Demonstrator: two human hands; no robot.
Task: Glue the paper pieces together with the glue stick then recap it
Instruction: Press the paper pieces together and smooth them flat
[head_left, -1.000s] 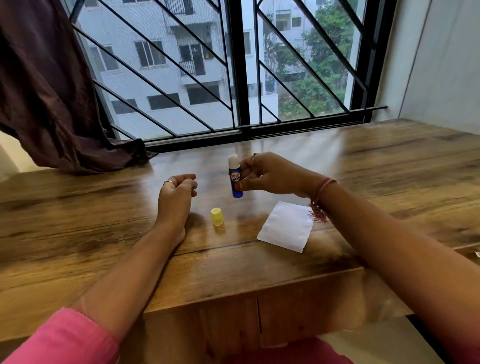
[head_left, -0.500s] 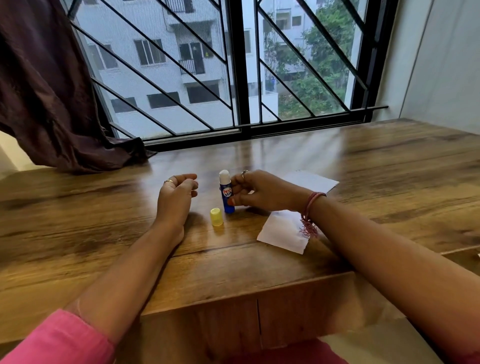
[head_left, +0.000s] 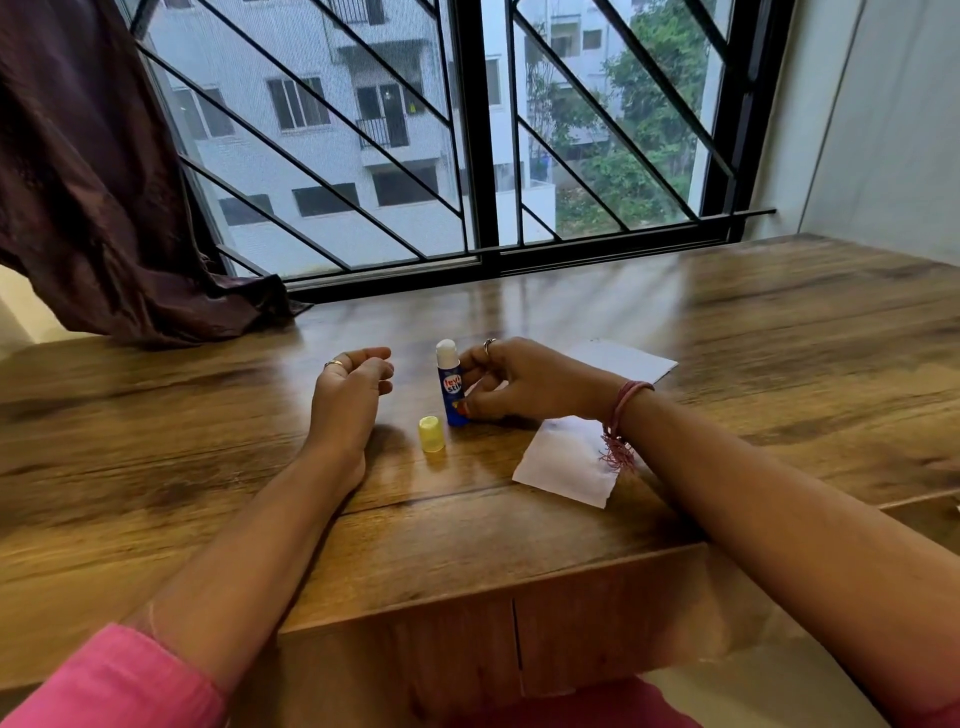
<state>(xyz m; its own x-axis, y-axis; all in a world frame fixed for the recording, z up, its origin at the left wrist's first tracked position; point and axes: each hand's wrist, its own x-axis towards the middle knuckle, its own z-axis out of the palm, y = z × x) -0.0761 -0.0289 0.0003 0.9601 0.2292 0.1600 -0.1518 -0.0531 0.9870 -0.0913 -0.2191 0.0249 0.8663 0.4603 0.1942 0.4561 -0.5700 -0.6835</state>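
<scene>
- The glue stick (head_left: 451, 385) stands upright on the tabletop (head_left: 779, 338), uncapped, with its white glue tip showing at the top
- The right hand (head_left: 524, 382) grasps the blue barrel of the glue stick from the right side, fingers wrapped low on it
- The left hand (head_left: 349, 397) rests on the tabletop to the left of the glue stick, loosely curled and holding nothing
- The yellow cap (head_left: 431, 434) sits on the tabletop just beside the glue stick's base, on its near left side, between the two hands
- One white paper piece (head_left: 561, 465) lies flat to the near right, partly under the right wrist; a second paper piece (head_left: 628, 359) lies farther off behind the right hand, well apart from the first
- Judging from this, uncapping is done, but the two papers are not joined; whether any glue is already spread on either cannot be told
- Left to do, as it seems: glue a paper, press the pieces together, then put the cap back on
- The stick looks small and light, with a red and white label on blue; the papers look thin and flat
</scene>
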